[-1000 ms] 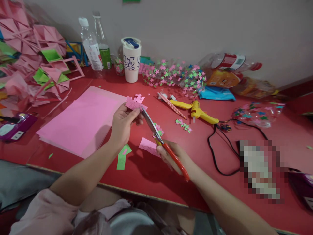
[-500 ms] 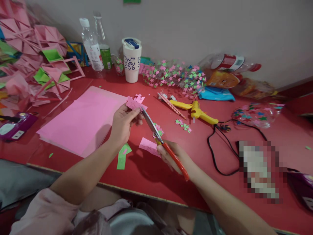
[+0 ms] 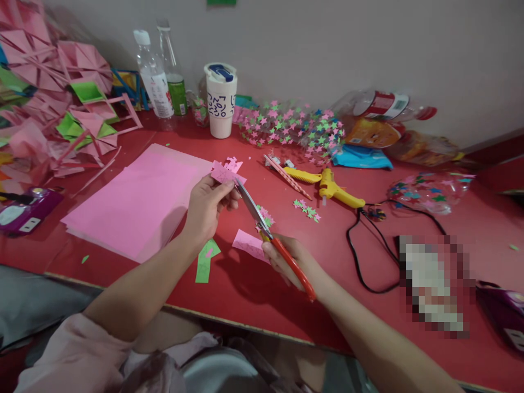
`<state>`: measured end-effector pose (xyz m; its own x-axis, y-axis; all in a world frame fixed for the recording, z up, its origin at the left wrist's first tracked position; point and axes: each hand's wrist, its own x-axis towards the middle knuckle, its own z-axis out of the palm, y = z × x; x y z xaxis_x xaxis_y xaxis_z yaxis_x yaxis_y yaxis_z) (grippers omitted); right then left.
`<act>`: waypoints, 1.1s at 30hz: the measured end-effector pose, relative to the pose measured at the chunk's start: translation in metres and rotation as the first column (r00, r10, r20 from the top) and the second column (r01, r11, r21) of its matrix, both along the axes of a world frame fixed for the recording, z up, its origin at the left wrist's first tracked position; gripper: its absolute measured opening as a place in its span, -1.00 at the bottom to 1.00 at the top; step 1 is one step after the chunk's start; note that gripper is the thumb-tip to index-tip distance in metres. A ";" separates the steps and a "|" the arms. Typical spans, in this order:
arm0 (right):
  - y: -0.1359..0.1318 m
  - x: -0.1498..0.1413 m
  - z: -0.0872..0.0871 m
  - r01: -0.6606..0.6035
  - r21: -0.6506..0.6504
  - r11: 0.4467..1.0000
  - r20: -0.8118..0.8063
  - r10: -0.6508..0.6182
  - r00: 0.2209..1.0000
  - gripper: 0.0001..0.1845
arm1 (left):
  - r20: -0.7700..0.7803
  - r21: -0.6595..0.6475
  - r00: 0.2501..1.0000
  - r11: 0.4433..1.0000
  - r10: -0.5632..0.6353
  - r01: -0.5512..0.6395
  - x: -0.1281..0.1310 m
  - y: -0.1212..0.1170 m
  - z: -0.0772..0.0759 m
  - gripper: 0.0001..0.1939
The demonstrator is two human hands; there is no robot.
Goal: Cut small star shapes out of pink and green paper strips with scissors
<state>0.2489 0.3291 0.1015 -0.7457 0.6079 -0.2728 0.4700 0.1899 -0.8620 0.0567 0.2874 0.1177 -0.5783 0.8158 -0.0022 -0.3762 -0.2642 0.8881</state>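
My left hand (image 3: pixel 208 206) pinches a small folded piece of pink paper (image 3: pixel 226 171) above the red table (image 3: pixel 254 289). My right hand (image 3: pixel 286 261) grips red-handled scissors (image 3: pixel 270 239), and their blade tips touch the paper's lower edge beside my left thumb. A stack of pink paper sheets (image 3: pixel 139 199) lies left of my left hand. Under the hands lie a pink paper offcut (image 3: pixel 249 244), a green strip (image 3: pixel 204 262) and a small pile of cut paper stars (image 3: pixel 266 214).
A yellow glue gun (image 3: pixel 333 188) with a black cord (image 3: pixel 364 256) lies to the right. A white tumbler (image 3: pixel 220 99), two bottles (image 3: pixel 158 73), star garlands (image 3: pixel 292 128) and snack packets (image 3: pixel 374 131) line the wall. Folded pink and green paper shapes (image 3: pixel 61 103) crowd the left.
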 end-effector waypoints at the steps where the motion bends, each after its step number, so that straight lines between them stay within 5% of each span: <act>1: 0.000 0.000 0.000 0.000 -0.002 1.000 0.003 0.000 1.000 -0.44 | 0.003 -0.001 1.000 1.000 -0.001 0.001 0.000 0.000 0.000 -0.93; 11: 0.003 -0.001 -0.004 -0.001 -0.046 0.999 -0.035 -0.001 0.999 -0.41 | -0.054 0.018 0.999 1.000 -0.002 0.003 -0.003 0.001 -0.001 -0.93; 19: -0.006 -0.003 0.016 0.015 -0.260 0.966 -0.025 -0.022 0.999 -0.38 | -0.160 0.045 0.987 0.999 -0.003 0.010 0.000 0.000 -0.004 -0.90; 33: -0.009 -0.001 0.014 0.008 -0.250 0.968 -0.056 -0.022 0.998 -0.39 | -0.266 0.052 0.964 0.998 -0.027 0.043 0.003 -0.002 -0.009 -0.86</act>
<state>0.2477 0.3204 0.1156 -0.7561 0.5372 -0.3738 0.4193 -0.0411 -0.9069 0.0597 0.2850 0.1085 -0.5231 0.8299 0.1941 -0.1393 -0.3079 0.9412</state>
